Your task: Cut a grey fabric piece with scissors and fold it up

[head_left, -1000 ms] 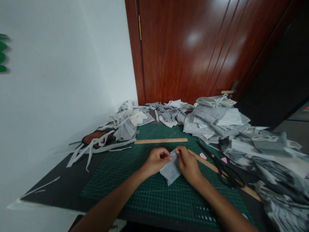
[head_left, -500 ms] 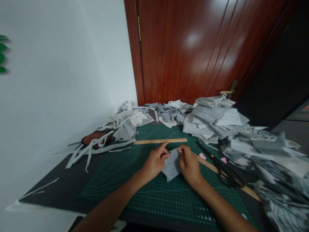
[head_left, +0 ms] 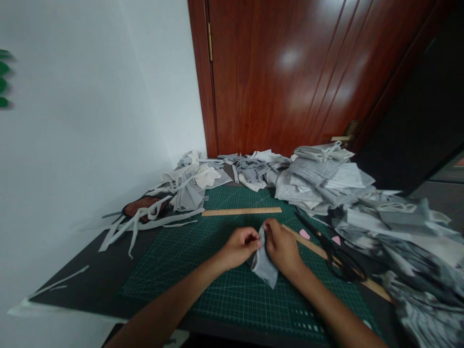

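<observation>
A small piece of grey cloth (head_left: 265, 268) hangs between my hands over the green cutting mat (head_left: 217, 295). My left hand (head_left: 239, 247) pinches its left edge between thumb and fingers. On the other side, my right hand (head_left: 282, 245) grips the cloth near its top corner. The lower part dangles down and to the right, with a pale folded edge showing. Parts of the cloth are hidden by the fingers.
One wooden ruler (head_left: 241, 211) lies across the mat, another (head_left: 308, 244) slants to the right under black scissors (head_left: 342, 261). Pink chalk pieces (head_left: 304, 234) lie near them. Fabric stacks (head_left: 326, 179) and scraps (head_left: 188, 186) line the back and sides. A brown pincushion-like pad (head_left: 139, 208) lies left.
The cloth has turned from lying flat between my hands to a steeper, folded-over angle. My left hand has shifted slightly right and down, its index finger now curled in.
</observation>
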### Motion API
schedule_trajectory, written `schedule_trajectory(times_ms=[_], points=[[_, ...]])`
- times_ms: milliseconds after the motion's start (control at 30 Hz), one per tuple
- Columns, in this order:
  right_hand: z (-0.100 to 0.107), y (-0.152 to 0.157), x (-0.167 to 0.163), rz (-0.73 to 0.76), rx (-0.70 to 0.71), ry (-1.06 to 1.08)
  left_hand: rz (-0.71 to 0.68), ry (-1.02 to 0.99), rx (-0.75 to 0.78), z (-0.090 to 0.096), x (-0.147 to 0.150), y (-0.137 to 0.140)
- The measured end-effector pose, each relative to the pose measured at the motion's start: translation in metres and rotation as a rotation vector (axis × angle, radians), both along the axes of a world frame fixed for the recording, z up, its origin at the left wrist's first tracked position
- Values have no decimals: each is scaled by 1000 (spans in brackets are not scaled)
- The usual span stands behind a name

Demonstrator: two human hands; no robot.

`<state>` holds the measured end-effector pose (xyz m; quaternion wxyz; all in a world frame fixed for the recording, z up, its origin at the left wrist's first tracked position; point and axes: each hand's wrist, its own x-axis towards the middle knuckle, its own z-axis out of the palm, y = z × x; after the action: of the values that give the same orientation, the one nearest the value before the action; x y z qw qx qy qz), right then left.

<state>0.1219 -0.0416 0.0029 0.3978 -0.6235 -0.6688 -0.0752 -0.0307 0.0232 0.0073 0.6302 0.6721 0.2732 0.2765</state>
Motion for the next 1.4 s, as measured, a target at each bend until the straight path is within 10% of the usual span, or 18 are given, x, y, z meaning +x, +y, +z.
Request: schedule_trajectory(times_ms=[1100, 1267, 1400], points=[[3, 0, -4, 300, 12, 303, 159, -5, 273, 5, -1, 5], [-1, 8, -1, 125, -32, 670, 267, -79, 145, 7, -5, 13], [0, 11, -2, 382, -239, 1146, 337, -222, -26, 7, -7, 17]])
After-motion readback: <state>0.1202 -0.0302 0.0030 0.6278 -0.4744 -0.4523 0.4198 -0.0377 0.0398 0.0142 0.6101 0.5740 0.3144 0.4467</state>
